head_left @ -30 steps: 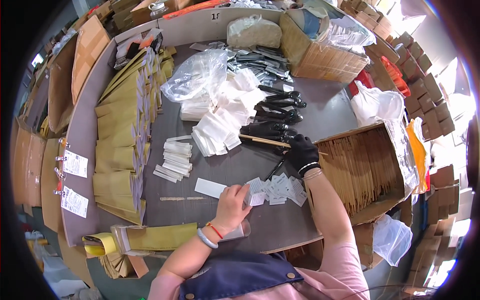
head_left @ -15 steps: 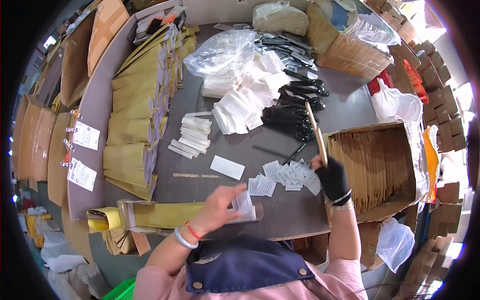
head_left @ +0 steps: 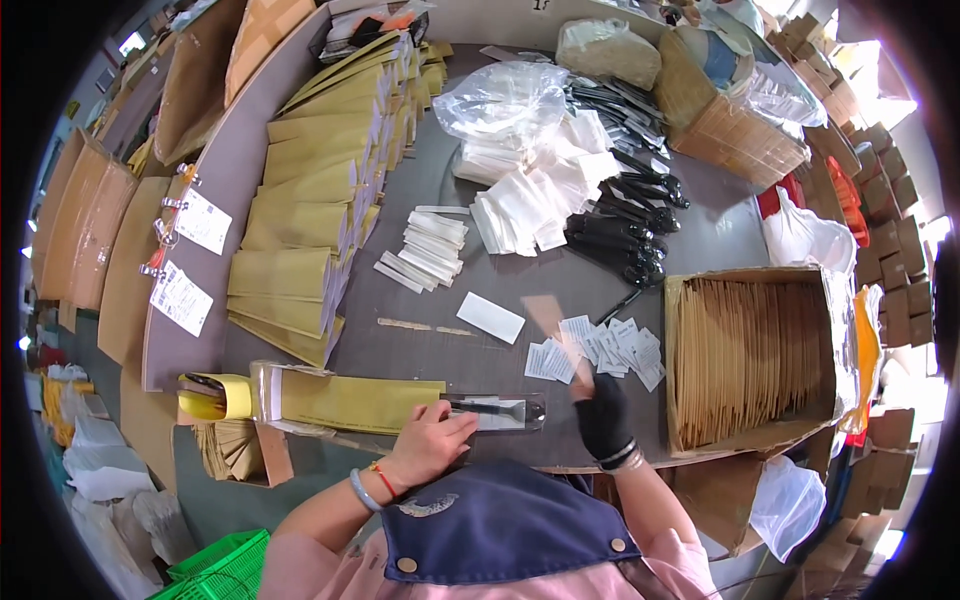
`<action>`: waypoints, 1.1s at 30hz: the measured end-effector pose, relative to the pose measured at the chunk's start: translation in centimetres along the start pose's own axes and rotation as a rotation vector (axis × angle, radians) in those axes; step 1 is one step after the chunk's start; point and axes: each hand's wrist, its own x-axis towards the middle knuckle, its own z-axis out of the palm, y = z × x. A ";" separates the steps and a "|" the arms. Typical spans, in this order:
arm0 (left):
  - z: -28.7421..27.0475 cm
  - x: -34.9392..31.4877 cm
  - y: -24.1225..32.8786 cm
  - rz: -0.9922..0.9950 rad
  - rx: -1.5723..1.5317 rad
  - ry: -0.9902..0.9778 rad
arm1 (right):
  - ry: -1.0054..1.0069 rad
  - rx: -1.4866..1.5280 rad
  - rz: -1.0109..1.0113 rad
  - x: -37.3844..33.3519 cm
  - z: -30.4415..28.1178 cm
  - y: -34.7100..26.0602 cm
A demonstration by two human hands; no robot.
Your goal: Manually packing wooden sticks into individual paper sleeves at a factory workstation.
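My left hand (head_left: pixel 435 440), with a red string and a pale bangle at the wrist, has its fingers bent over the right end of a long yellow envelope (head_left: pixel 360 404). Beside the fingertips, a dark slim object (head_left: pixel 505 407) and white paper lie in a narrow clear-walled holder (head_left: pixel 538 411). A black fingerless glove covers my right hand (head_left: pixel 603 418), closed on a flat tan cardboard strip (head_left: pixel 548 322) blurred by motion. Printed paper slips (head_left: pixel 625 348) fan out beyond that hand, near a blank white card (head_left: pixel 491 317).
An open carton (head_left: pixel 680 300) of upright tan cards stands at the right. Yellow envelopes (head_left: pixel 300 220) line the left side. White packets (head_left: pixel 535 205), black-handled items (head_left: pixel 615 245) and a clear plastic bag (head_left: pixel 510 98) cover the far middle. A green crate (head_left: pixel 215 565) sits low at the left.
My right hand has swung the tan strip leftward from beside the carton. My left hand has set down the white slip and moved onto the envelope's end. The whole view has shifted.
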 end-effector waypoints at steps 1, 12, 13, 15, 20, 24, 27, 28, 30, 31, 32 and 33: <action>-0.4 -0.3 -0.2 -0.008 -0.003 0.008 | 0.137 0.139 0.138 -0.8 -0.4 0.2; -1.6 -0.4 -4.0 -0.106 -0.168 0.081 | -0.253 -0.594 -0.503 -1.2 -1.0 2.2; -1.2 -0.2 -4.0 -0.106 -0.188 0.092 | -0.253 -0.595 -0.505 -0.8 -0.4 2.2; -0.4 0.5 -3.3 -0.101 -0.212 0.095 | -0.299 -0.433 -0.557 -0.7 2.3 1.3; -0.5 2.9 -1.0 -0.067 -0.185 0.131 | -0.230 -0.185 -0.495 -0.5 3.4 1.5; 0.4 3.6 -0.5 -0.051 -0.158 0.107 | -0.217 -0.008 -0.134 -1.6 4.6 1.0; 1.4 4.2 -0.8 -0.058 -0.182 0.094 | -0.241 0.270 -0.218 -1.4 6.7 -3.3; 1.0 4.3 -0.9 -0.058 -0.177 0.101 | -0.237 0.221 -0.157 -1.6 6.2 -3.0; -0.1 4.4 -1.1 0.058 -0.099 0.027 | -0.091 -0.267 -0.422 -0.5 4.5 -2.4; -0.3 4.6 -0.9 0.058 -0.096 0.031 | -0.089 -0.267 -0.426 -0.2 4.3 -2.6; -0.5 5.0 -0.6 0.088 -0.048 -0.095 | -0.198 -0.390 -0.433 -0.1 4.0 -2.9; -0.7 5.3 -0.2 0.116 0.000 -0.222 | -0.308 -0.513 -0.437 -0.1 3.8 -3.1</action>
